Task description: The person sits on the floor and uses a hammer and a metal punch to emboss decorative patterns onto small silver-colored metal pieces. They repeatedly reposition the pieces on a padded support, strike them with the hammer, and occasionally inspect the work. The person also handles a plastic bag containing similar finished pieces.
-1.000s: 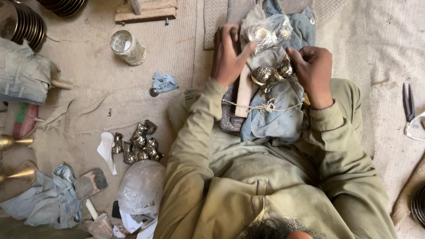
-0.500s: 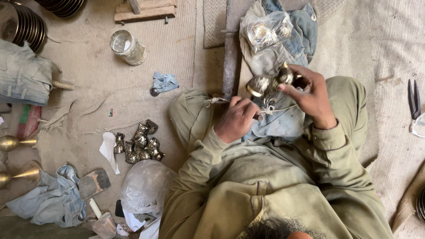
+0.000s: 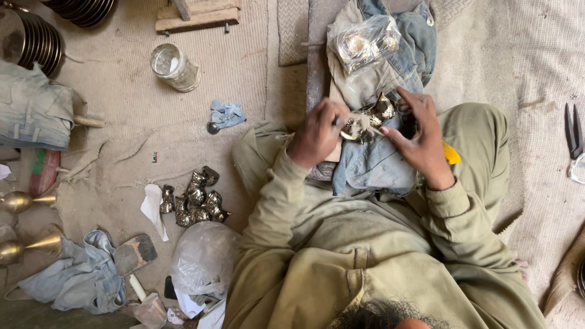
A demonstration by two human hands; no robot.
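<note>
Since half a second ago the left hand (image 3: pixel 318 133) has risen from the lap to meet the right hand (image 3: pixel 417 137) over the folded denim cloth (image 3: pixel 375 163) on the person's knees. Both hands now close their fingers on a cluster of small shiny metal pieces (image 3: pixel 365 119), the left pinching it from the left side, the right cupping it from the right with the thumb spread. Just beyond the hands, farther up the denim, lies a clear plastic bag (image 3: pixel 364 41), crumpled and holding more bright metal parts. To the left on the woven mat, a heap of similar dark metal pieces (image 3: pixel 195 200) sits near a strip of white paper (image 3: pixel 153 209), with a crumpled translucent plastic bag (image 3: pixel 204 259) just nearer. Farther left and far, a glass jar (image 3: pixel 174 67) lies tilted, and a small blue rag (image 3: pixel 226 113) rests between it and the person. Two brass cone-shaped pieces (image 3: pixel 27 220) lie at the left edge. Pliers (image 3: pixel 573 135) lie at the far right edge on the pale cloth.
</note>
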